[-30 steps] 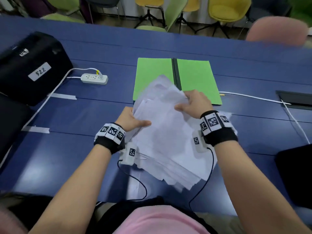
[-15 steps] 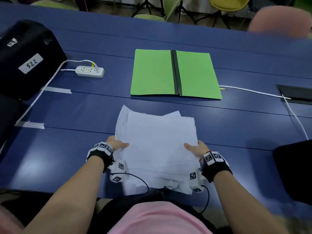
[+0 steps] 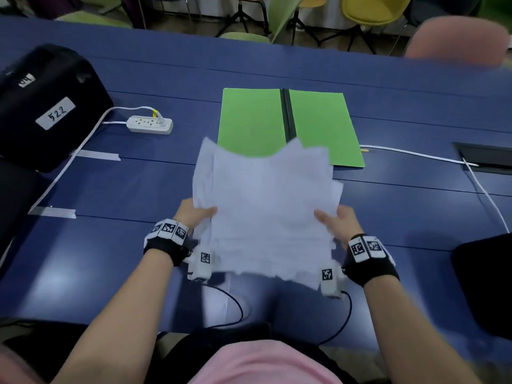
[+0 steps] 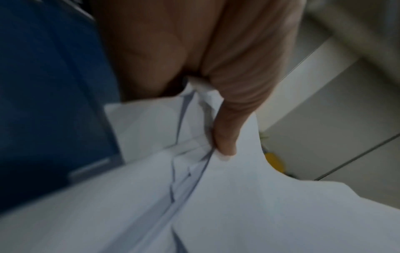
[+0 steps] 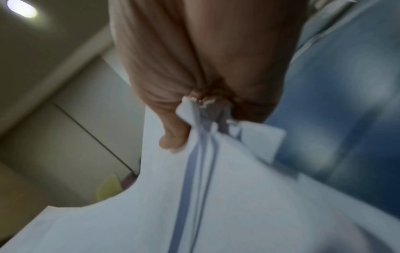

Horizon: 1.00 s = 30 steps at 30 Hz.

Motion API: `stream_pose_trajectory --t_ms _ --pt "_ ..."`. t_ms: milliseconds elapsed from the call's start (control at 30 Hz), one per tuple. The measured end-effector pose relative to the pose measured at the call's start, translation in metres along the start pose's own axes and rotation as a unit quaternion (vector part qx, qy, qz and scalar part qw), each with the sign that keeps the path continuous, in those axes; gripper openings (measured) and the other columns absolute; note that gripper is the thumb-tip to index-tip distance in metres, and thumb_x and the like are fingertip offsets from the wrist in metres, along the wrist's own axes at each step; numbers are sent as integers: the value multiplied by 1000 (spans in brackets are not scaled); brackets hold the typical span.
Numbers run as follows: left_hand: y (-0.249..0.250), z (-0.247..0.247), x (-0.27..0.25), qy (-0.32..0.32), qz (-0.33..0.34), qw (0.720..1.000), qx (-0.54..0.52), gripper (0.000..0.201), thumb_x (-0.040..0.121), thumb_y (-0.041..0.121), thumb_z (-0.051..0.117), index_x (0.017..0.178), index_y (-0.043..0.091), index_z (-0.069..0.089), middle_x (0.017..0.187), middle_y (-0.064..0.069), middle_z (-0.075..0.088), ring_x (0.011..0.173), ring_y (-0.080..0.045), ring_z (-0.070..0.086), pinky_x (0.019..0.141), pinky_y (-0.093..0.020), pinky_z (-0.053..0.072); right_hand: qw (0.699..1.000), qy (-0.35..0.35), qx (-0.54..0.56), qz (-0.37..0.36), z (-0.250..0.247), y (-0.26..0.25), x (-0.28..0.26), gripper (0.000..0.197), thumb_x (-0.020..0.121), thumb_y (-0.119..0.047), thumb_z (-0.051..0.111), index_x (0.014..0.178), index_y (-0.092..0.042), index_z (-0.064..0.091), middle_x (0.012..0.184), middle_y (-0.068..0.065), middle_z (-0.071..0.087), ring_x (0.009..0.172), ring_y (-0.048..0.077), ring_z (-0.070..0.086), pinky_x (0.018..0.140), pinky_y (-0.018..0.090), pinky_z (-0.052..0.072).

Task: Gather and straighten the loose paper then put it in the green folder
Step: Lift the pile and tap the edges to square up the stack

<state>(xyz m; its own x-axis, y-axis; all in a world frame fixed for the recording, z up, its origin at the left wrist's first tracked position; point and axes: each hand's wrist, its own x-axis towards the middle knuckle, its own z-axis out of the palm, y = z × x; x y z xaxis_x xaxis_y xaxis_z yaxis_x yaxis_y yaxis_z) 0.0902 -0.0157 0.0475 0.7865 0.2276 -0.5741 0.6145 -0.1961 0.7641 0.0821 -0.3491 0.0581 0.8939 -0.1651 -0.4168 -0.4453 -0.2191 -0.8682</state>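
An uneven stack of white paper [image 3: 266, 206] is held above the blue table, its ragged top edge overlapping the near edge of the green folder [image 3: 249, 120]. The folder lies open and flat, with a black spine down its middle. My left hand [image 3: 195, 213] grips the stack's left side, thumb on top. My right hand [image 3: 336, 220] grips the right side the same way. In the left wrist view my thumb [image 4: 225, 137] presses the paper [image 4: 216, 205]. In the right wrist view my thumb [image 5: 173, 137] pinches the sheets [image 5: 194, 205]. The sheets' edges are misaligned.
A black case labelled 522 [image 3: 41, 106] sits at the far left beside a white power strip [image 3: 149, 125]. A white cable [image 3: 415, 153] runs right to a table hatch [image 3: 484, 159]. A dark object [image 3: 484, 286] lies at the right edge. Chairs stand beyond the table.
The stack was tilted and fanned, then dropped low near my body, and now is raised again towards the folder, with both hands holding its sides.
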Motion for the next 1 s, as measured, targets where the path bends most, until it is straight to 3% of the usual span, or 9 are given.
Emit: stream_pose_trajectory --t_ms 100,200,300,433,600,667,733,833,1000 --pt "50 -3 -18 18 113 987 -115 31 83 8 67 112 0 60 104 -11 67 91 -22 63 85 -35 49 990 76 78 -85 -8 -47 -4 7 86 -8 65 92 -10 66 81 -4 72 69 7 66 72 27 51" --pt "71 -11 -28 -5 190 970 -151 24 83 10 68 105 15 61 100 3 68 90 -8 65 82 -23 53 982 82 91 -141 -15 -67 -10 13 84 -9 68 74 -16 62 60 -19 67 55 -10 60 58 10 48" --pt "59 -3 -19 2 200 974 -103 36 81 3 68 116 4 58 101 1 65 81 6 63 78 -15 56 992 65 35 -104 -4 -37 3 21 81 -6 71 99 -7 61 83 -7 65 63 -16 61 68 14 51" --pt "27 17 -1 26 179 983 -37 27 73 9 74 94 22 62 93 -5 67 83 -14 65 91 -47 54 995 95 -5 -38 17 18 26 47 77 -12 74 117 3 56 112 13 64 104 23 63 96 40 48" --pt "46 27 -8 65 185 980 -16 8 86 8 62 88 15 60 92 -10 61 88 -19 56 79 -32 47 984 162 58 -38 12 -10 22 18 80 -8 71 74 4 59 74 17 62 77 17 54 70 30 44" --pt "55 22 -17 64 237 969 -29 15 88 5 60 98 15 59 98 -7 61 92 -17 56 82 -29 46 980 155 82 -98 0 -30 15 16 80 -3 69 78 11 62 74 23 67 66 8 55 64 24 45" --pt "57 13 -27 38 280 958 -52 27 87 2 61 108 17 57 102 -1 62 91 -10 60 83 -22 49 976 139 99 -134 -13 -43 7 5 80 -3 70 77 0 67 70 0 71 54 -7 56 58 15 48" --pt "44 3 -30 -10 269 961 -56 36 80 -5 67 110 11 58 93 9 64 74 9 62 68 -9 50 979 89 113 -141 -20 -34 1 15 77 1 72 89 -8 67 66 -23 70 65 -9 65 68 14 54" --pt "22 9 -9 15 184 982 -29 43 68 -11 76 107 2 63 76 12 69 74 -2 66 58 -4 50 991 67 100 -66 -11 4 6 37 72 10 72 107 4 63 79 -8 72 60 -8 66 58 10 52"
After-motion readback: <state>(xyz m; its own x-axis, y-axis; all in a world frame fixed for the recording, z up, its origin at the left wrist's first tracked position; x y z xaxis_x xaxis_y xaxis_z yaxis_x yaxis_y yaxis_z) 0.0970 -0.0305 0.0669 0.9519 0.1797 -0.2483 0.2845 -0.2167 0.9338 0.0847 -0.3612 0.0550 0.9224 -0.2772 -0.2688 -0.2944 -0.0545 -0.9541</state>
